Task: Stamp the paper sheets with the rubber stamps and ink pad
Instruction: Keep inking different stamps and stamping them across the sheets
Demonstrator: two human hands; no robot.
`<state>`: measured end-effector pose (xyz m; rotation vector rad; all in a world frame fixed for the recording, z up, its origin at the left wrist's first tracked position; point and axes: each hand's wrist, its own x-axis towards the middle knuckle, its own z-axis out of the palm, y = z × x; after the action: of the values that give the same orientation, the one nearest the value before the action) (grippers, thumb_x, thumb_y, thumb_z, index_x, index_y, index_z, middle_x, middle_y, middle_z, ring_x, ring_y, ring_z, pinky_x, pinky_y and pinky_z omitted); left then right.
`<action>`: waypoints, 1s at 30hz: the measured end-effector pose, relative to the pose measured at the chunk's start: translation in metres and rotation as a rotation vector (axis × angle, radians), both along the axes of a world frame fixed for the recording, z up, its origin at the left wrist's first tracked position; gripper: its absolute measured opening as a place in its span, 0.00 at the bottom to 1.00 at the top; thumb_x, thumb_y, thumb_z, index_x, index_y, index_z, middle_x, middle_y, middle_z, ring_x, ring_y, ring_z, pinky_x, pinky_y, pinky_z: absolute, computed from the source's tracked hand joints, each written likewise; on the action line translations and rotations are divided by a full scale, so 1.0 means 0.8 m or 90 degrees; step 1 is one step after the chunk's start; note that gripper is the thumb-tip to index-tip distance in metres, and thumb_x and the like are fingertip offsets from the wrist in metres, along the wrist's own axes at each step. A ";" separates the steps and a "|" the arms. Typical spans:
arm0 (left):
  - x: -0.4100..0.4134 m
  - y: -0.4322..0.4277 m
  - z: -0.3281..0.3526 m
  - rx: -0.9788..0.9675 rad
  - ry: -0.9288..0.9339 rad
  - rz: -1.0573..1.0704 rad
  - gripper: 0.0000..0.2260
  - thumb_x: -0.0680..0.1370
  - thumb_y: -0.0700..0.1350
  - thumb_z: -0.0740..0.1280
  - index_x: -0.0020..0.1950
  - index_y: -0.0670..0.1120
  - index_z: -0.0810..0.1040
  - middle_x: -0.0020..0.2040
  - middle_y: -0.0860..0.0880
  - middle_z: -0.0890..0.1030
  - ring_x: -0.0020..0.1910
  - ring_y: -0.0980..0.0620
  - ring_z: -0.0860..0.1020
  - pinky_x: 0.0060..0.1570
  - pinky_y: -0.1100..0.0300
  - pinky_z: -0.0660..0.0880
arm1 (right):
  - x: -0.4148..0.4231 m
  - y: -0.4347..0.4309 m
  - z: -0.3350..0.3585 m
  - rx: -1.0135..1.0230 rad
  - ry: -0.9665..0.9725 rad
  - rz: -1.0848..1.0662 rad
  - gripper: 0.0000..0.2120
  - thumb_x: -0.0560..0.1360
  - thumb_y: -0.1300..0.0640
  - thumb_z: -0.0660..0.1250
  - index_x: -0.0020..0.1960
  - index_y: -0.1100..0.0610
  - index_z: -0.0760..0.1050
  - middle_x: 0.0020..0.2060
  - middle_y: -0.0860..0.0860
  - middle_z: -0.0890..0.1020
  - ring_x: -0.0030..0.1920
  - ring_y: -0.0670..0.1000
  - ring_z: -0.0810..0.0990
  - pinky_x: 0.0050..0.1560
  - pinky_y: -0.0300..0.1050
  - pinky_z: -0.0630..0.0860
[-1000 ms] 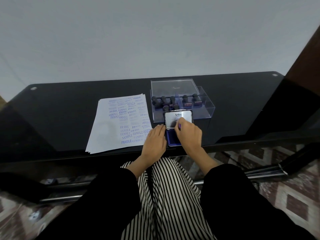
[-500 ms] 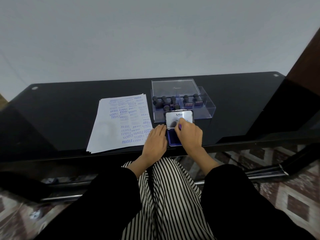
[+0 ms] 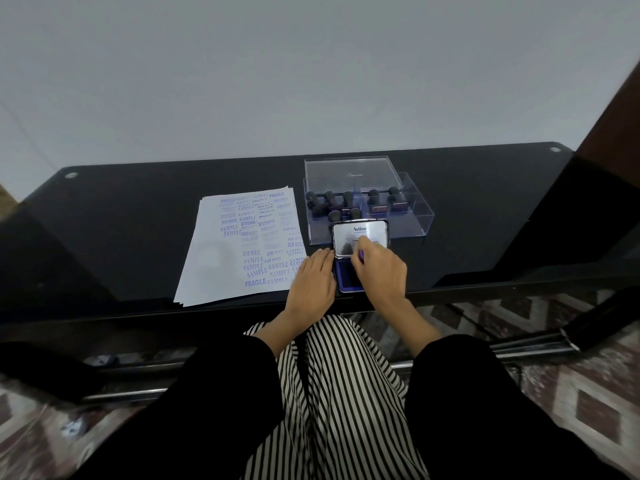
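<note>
The left hand (image 3: 310,282) lies flat and relaxed on the black glass table (image 3: 138,209), holding nothing. Its fingers point away from the body, just beside the ink pad (image 3: 346,278) on its inner side, and its outer edge overlaps the near corner of the paper sheets (image 3: 221,258). The right hand (image 3: 379,268) sits over the pad's blue base with its fingers bent, the fingertips (image 3: 360,242) against the raised silver lid (image 3: 360,233). I cannot tell whether they pinch the lid or only push it. A small purple spot shows by the fingers, too small to name.

The rubber stamps (image 3: 346,202) stand in the clear plastic box (image 3: 415,216) just beyond the right hand's fingertips, and none appears to be in either hand. The top sheet, out past the left hand, is already crowded with blue prints.

The step looks like handling the lid, though I cannot tell if it is being swung open or shut. To do it well:

- Keep the left hand's fingers pressed against the pad's side so the base does not skid on the glass
- Move the lid by its edge with the right hand, keeping skin off the inked surface
- If opening, tip the lid fully back so it clears the box behind it
- If shutting, lower it squarely until it seats
</note>
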<state>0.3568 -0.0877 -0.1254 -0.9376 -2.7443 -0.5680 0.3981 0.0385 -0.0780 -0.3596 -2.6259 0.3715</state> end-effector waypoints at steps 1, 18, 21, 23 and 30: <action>0.000 0.000 0.000 0.000 -0.002 0.000 0.21 0.81 0.42 0.51 0.74 0.41 0.58 0.74 0.44 0.63 0.73 0.49 0.60 0.75 0.56 0.54 | 0.004 -0.002 -0.005 -0.003 0.029 0.009 0.08 0.78 0.57 0.61 0.41 0.57 0.70 0.32 0.52 0.76 0.31 0.51 0.73 0.29 0.45 0.70; -0.001 -0.001 0.000 -0.006 -0.013 -0.003 0.21 0.81 0.42 0.51 0.74 0.40 0.59 0.73 0.44 0.64 0.72 0.48 0.62 0.74 0.54 0.56 | -0.005 0.002 0.010 0.015 -0.055 -0.028 0.09 0.80 0.55 0.56 0.41 0.56 0.65 0.33 0.53 0.74 0.33 0.52 0.71 0.33 0.43 0.64; -0.002 0.000 0.000 -0.007 -0.011 -0.004 0.21 0.81 0.42 0.52 0.74 0.41 0.59 0.72 0.44 0.64 0.72 0.48 0.62 0.74 0.54 0.57 | -0.012 0.004 0.015 0.019 -0.087 -0.024 0.09 0.80 0.56 0.56 0.47 0.58 0.71 0.38 0.55 0.80 0.36 0.54 0.76 0.34 0.44 0.66; -0.001 0.001 0.001 -0.003 -0.010 -0.004 0.20 0.81 0.42 0.52 0.74 0.41 0.60 0.72 0.44 0.65 0.72 0.48 0.63 0.73 0.54 0.57 | -0.015 0.005 0.017 0.016 -0.101 -0.022 0.09 0.80 0.56 0.56 0.49 0.59 0.72 0.39 0.55 0.81 0.37 0.54 0.77 0.34 0.44 0.66; 0.000 0.000 0.000 -0.011 -0.009 -0.001 0.21 0.81 0.43 0.49 0.74 0.40 0.59 0.73 0.44 0.64 0.72 0.48 0.62 0.74 0.54 0.56 | -0.004 0.000 0.009 -0.016 -0.050 -0.011 0.07 0.80 0.55 0.57 0.44 0.56 0.68 0.38 0.54 0.79 0.36 0.53 0.76 0.32 0.43 0.66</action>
<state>0.3565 -0.0877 -0.1254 -0.9436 -2.7652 -0.5532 0.3953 0.0388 -0.0711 -0.4125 -2.6955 0.3919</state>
